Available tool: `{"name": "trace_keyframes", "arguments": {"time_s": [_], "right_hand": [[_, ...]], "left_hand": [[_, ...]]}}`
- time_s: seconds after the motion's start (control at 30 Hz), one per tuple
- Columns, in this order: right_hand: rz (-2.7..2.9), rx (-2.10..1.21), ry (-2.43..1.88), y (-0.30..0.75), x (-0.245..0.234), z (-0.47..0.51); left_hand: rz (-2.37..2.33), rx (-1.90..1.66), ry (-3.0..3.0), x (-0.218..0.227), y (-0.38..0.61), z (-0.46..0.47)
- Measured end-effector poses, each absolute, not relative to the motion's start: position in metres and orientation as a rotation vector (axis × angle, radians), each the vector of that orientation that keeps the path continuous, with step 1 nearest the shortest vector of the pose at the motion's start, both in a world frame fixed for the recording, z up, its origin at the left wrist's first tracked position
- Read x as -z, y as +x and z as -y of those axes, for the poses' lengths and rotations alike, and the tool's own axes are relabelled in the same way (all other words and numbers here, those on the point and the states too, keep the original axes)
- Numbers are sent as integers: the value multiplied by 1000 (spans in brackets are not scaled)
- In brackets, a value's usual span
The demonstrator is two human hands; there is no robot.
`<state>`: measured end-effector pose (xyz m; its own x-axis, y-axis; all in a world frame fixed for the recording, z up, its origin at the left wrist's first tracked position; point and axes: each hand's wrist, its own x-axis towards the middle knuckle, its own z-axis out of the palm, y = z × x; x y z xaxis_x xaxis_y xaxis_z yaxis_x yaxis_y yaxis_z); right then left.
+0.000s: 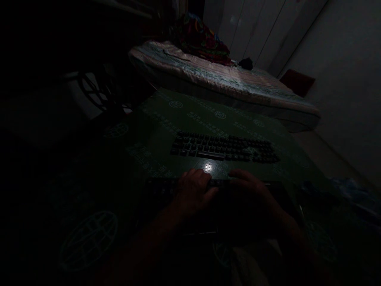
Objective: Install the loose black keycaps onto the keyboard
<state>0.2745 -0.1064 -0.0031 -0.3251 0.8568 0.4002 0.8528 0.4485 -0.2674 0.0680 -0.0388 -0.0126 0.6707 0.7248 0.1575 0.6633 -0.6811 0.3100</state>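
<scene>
In the head view a black keyboard lies near me on a green table, its lower part lost in the dark. My left hand rests over its upper middle, the fingers bent down and the thumb held apart. To the right, my right hand reaches across the keyboard's top edge with its index finger stretched out leftward. Neither hand visibly holds anything, though the undersides of the fingers are hidden. Just beyond, loose black keycaps lie on the table in keyboard-like rows, with green showing through some gaps.
The green table cover carries pale globe prints and lettering. Behind it stands a bed with a striped mattress and a heaped red patterned blanket. A dark spoked wheel is at the left. Bluish cloth lies at the right.
</scene>
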Motion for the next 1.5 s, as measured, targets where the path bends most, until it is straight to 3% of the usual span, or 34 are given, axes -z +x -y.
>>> {"name": "trace_keyframes", "arguments": {"time_s": [0.17, 0.6, 1.03, 1.5], "right_hand": [[2235, 158, -1450, 254, 8, 106], [2330, 228, -1426, 244, 8, 104], [2418, 10, -1452, 247, 6, 100], [2266, 30, -1355, 256, 23, 97]], "left_hand": [[-1133, -403, 2652, 12, 69, 39], [-1113, -411, 2661, 13, 68, 39], [-1129, -390, 2688, 12, 68, 39], [-1210, -338, 2625, 8, 73, 39]]}}
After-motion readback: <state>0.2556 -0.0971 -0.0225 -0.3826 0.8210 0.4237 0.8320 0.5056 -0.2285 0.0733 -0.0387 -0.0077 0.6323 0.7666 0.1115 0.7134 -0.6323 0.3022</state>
